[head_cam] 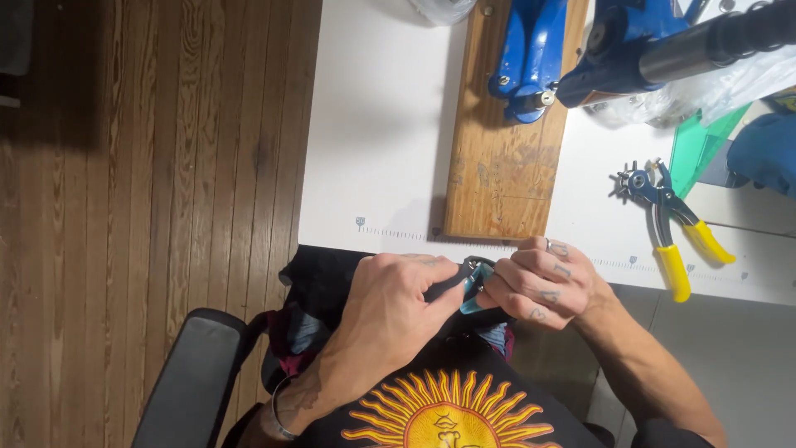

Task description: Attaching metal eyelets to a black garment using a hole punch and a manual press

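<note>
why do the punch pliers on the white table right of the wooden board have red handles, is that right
Not red: the head view shows the punch pliers with yellow handles. They do lie on the white table, right of the wooden board.

A wooden board lies on the white table, with a hand press on its far end. A revolving hole punch lies on the table right of the board. At the table's near edge, both hands meet over the lap, left hand beside right hand.
</note>
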